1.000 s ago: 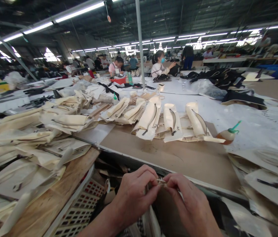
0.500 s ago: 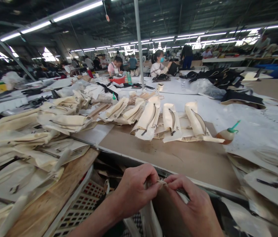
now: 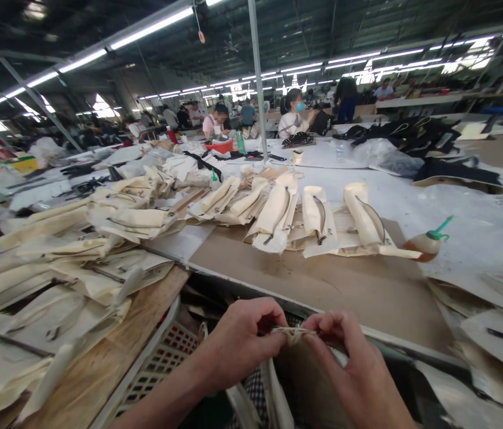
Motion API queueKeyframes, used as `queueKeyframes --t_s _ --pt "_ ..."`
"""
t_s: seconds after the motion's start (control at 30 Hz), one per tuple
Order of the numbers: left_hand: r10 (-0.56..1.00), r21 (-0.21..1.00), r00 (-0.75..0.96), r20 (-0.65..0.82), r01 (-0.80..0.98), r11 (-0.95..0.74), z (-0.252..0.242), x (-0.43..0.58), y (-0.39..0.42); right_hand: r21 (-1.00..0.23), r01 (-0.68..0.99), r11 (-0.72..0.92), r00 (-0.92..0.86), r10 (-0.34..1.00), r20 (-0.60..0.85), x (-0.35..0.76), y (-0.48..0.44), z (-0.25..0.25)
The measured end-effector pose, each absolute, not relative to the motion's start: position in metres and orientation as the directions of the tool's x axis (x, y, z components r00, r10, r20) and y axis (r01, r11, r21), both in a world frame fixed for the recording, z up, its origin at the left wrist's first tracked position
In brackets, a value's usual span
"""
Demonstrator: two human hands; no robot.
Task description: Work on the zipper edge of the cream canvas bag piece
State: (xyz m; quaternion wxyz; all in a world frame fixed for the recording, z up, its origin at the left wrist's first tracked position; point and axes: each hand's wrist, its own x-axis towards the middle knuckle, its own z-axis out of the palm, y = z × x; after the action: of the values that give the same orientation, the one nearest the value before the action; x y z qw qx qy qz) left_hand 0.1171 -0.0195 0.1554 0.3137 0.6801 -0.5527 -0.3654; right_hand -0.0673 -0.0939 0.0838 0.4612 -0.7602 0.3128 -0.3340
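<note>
Close to my body at the bottom middle, my left hand [image 3: 249,336] pinches the upper edge of a cream fabric piece [image 3: 307,381]. My right hand [image 3: 344,351] is closed on the same edge a short way to the right. Between the two sets of fingers the edge shows as thin, bunched pale strands. Cream strips [image 3: 273,387] hang below my left hand. The lower part of the fabric runs out of view. Beyond my hands, several cream fabric pieces with dark zippers [image 3: 278,211] lie in a row on brown board [image 3: 322,283].
A white plastic basket [image 3: 162,357] stands left of my hands, beside a wooden board [image 3: 112,333]. Cream pieces [image 3: 63,322] are heaped at left. A bottle with a green nozzle [image 3: 427,244] stands at right. Co-workers [image 3: 293,116] sit across the white table [image 3: 394,196].
My hands have moved slightly apart along the fabric edge, and more of the bunched edge shows between them. The view has turned a little left, so the surroundings sit further right.
</note>
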Motion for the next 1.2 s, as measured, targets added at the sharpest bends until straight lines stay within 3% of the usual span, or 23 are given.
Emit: queueKeyframes --t_s 0.33,0.6,0.77,0.93,1.2 --pt "-0.963 0.926 0.118 -0.240 -0.269 -0.264 0.152 0.118 -0.021 -0.847 -0.181 -0.500 0.658 -0.702 0.273 -0.075 -0.104 0.080" --pt "-0.924 0.925 0.065 -0.377 0.079 -0.372 0.139 0.128 -0.028 -0.931 -0.166 -0.326 0.731 -0.674 0.106 -0.072 -0.107 0.092" --pt "-0.903 0.885 0.010 -0.430 0.204 -0.419 0.139 0.134 -0.030 -0.935 -0.118 -0.335 0.762 -0.634 0.131 -0.071 -0.107 0.097" --pt "-0.913 0.889 0.010 -0.407 0.235 -0.394 0.139 0.134 -0.029 -0.901 -0.054 -0.429 0.794 -0.566 0.222 -0.069 -0.104 0.099" --pt "-0.921 0.900 0.016 -0.390 0.220 -0.378 0.138 0.138 -0.025 -0.891 -0.151 -0.429 0.849 -0.517 0.105 -0.067 -0.101 0.108"
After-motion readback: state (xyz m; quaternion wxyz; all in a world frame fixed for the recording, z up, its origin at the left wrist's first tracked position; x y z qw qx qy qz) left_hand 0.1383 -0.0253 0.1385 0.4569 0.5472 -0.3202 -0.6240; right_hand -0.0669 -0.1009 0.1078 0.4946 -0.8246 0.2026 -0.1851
